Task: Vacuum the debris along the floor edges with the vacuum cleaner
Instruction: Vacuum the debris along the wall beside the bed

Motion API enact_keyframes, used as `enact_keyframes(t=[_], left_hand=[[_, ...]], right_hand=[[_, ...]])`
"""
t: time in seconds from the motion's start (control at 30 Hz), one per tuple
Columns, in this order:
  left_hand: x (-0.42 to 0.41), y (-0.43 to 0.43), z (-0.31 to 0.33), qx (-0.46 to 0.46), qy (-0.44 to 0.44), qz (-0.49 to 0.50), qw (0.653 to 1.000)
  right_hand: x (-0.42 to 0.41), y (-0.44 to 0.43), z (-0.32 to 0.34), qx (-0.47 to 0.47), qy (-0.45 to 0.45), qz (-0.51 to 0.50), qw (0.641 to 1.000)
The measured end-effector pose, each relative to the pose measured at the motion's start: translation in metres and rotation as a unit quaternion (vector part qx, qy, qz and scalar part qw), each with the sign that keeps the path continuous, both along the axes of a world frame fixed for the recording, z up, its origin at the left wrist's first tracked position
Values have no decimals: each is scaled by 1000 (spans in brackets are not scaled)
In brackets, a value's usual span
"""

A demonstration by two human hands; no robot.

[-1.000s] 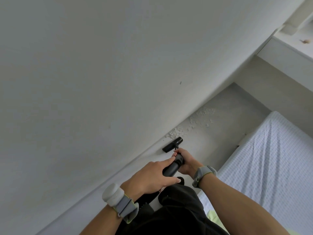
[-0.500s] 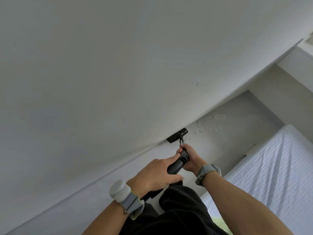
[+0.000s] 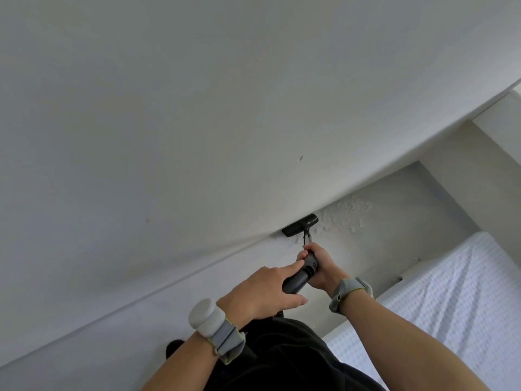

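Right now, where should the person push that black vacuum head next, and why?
Probably slide the nozzle farther right along the foot of the wall: the white crumbs lie on the floor just past its right end. The left hand and right hand both grip the tube, so a short push should do.

- Worn on the head, facing forward and steeply down along both bare forearms.
- Rolled to one side: seam of plain white wall [image 3: 197, 108] and pale grey floor [image 3: 408, 235] slanting from lower left to upper right.
- Nearest to the left hand [image 3: 262, 294] and right hand [image 3: 324, 263], low of centre, both round the black cylindrical vacuum tube [image 3: 294, 281]; farther from the black bar-shaped nozzle [image 3: 300, 224] at the wall's foot.
- Wide-angle, taking in the white waffle-weave bed cover [image 3: 465, 306] at lower right.
- Single view.
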State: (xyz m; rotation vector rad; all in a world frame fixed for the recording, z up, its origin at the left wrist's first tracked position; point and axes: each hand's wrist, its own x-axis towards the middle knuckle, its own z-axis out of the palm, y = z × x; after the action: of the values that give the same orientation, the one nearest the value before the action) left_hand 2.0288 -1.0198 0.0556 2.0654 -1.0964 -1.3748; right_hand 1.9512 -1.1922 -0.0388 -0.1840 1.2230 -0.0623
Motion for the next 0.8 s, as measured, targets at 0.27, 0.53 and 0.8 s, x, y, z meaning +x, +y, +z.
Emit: enact_keyframes(t=[0.27,0.53,0.8], left_hand=[[-2,-9,-2,-2,-2,-22,1000],[18,54,15,13,-17,-44,999],[43,130,22,8,-20,-62,998]], right_hand=[[-10,-10,-1,-3,-12,-16,1000],[5,62,8,23,-31,-28,999],[23,147,8,36,-50,-56,996]])
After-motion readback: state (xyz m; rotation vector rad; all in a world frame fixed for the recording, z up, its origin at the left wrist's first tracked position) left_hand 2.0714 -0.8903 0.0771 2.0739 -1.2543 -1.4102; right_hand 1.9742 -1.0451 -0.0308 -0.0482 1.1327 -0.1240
